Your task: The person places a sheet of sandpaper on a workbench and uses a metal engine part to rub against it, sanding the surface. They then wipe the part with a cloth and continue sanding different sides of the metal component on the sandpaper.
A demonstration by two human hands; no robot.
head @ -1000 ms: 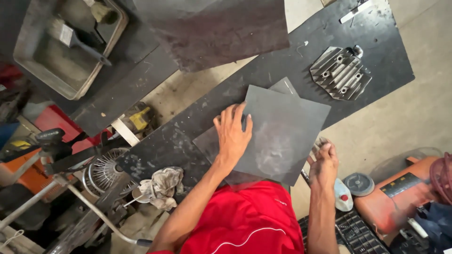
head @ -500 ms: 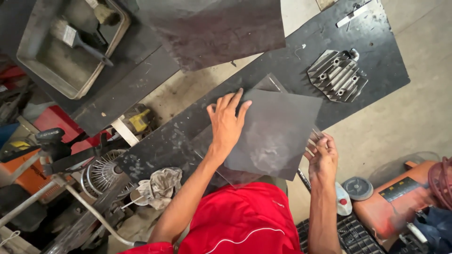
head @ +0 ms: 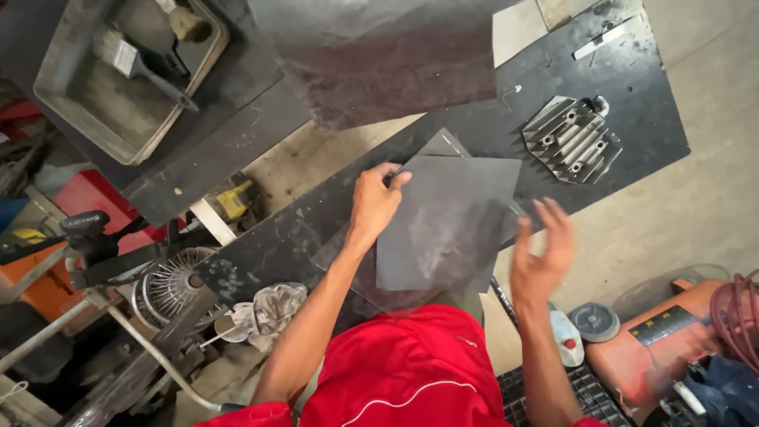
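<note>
My left hand (head: 375, 202) pinches the top left corner of a dark grey abrasive sheet (head: 451, 225) that lies on a black metal worktop (head: 522, 119). Another dark sheet (head: 443, 145) lies partly under it. My right hand (head: 541, 253) hovers open just right of the sheet, fingers spread, touching nothing. A finned grey metal engine cover (head: 571, 139) rests on the worktop to the upper right of both hands.
A metal tray (head: 63, 111) with a paintbrush (head: 134, 65) sits at upper left. A large dark metal plate (head: 379, 55) lies at the top. A rag (head: 273, 308) and a fan part (head: 170, 285) are lower left; an orange machine (head: 656, 348) and a small bottle (head: 563, 336) lower right.
My left hand went from lying flat on the sheet to gripping its top left corner. My right hand lifted off the sheet's right edge and opened.
</note>
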